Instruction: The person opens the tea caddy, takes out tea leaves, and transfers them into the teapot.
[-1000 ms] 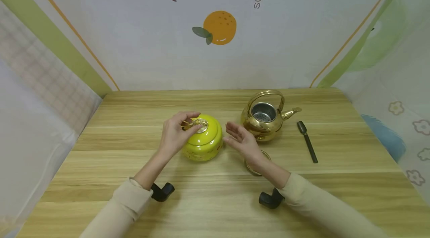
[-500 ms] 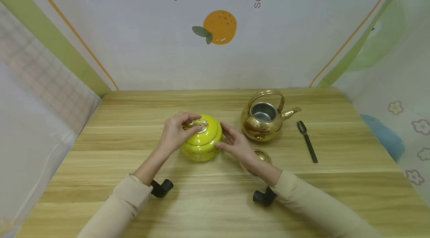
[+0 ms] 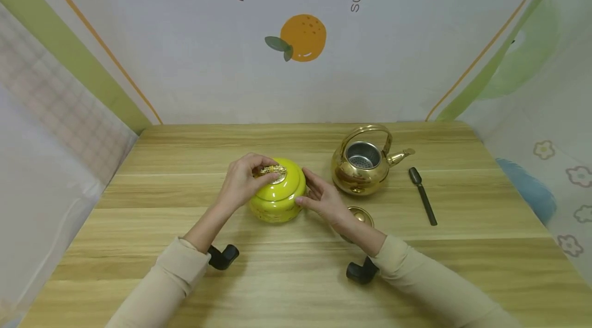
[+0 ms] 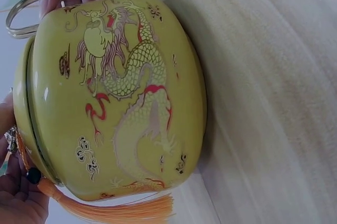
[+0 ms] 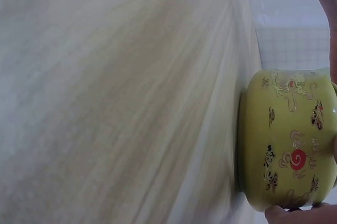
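Observation:
A round yellow jar (image 3: pixel 275 212) stands on the wooden table, its yellow lid (image 3: pixel 282 189) seated on top. My left hand (image 3: pixel 241 179) pinches the ornate gold knob (image 3: pixel 276 169) of that lid between thumb and fingers. Against the jar's right side, my right hand (image 3: pixel 326 202) holds it with thumb in front and fingers behind. In the left wrist view the jar (image 4: pixel 121 92) shows a dragon pattern, and an orange tassel (image 4: pixel 118 209) hangs from the knob. Fingers (image 5: pixel 292 216) of a hand touch the jar (image 5: pixel 279 182) in the right wrist view.
Behind my right hand stands a gold kettle (image 3: pixel 358 181) without a lid, a metal strainer (image 3: pixel 364 155) in its mouth. A round gold lid (image 3: pixel 363 215) lies partly under my right wrist. Farther right is a dark scoop (image 3: pixel 423 197). A printed cloth (image 3: pixel 217 71) hangs behind the table.
My right hand has moved left from beside the jar and taken hold of its side. The left hand has stayed at the lid's knob; the jar and kettle have not moved.

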Demonstrator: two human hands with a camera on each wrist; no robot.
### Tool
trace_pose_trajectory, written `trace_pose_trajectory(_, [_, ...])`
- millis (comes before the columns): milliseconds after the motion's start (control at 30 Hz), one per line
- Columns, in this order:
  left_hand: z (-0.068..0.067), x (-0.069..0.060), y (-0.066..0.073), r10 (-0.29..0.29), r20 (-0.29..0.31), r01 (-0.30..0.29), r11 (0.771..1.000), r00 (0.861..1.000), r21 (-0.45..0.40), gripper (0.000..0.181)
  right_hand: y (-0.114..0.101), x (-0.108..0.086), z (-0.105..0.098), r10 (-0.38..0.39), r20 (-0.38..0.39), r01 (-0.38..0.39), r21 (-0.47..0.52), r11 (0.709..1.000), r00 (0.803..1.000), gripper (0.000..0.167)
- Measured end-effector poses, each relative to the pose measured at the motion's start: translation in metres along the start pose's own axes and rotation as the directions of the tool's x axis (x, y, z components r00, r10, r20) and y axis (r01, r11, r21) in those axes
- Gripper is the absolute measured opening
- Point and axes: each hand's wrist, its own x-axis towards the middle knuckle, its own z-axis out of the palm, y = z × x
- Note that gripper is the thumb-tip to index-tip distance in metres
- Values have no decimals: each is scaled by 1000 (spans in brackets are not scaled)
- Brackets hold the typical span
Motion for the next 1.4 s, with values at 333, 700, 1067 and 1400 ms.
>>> trace_pose_trajectory(333, [3, -1, -5, 22, -20, -23, 999, 1000, -24, 18, -3, -2, 1, 8, -1, -8, 18, 1000, 1000, 77])
trace_pose_trajectory(700, [6, -2, -9, -9, -31, 6, 996, 999, -85, 19, 0, -1, 1, -16, 27, 15, 44, 999, 1000, 77])
trace_pose_trajectory(1067, [8, -4, -10, -36, -48, 29, 991, 998, -131, 19, -2, 0, 2, -23, 23, 22, 56, 998, 999, 76])
trace_pose_trajectory(1400, [9, -4, -11, -55, -60, 45, 987, 997, -154, 19, -3, 0, 1, -22, 22, 21, 48, 999, 1000, 75])
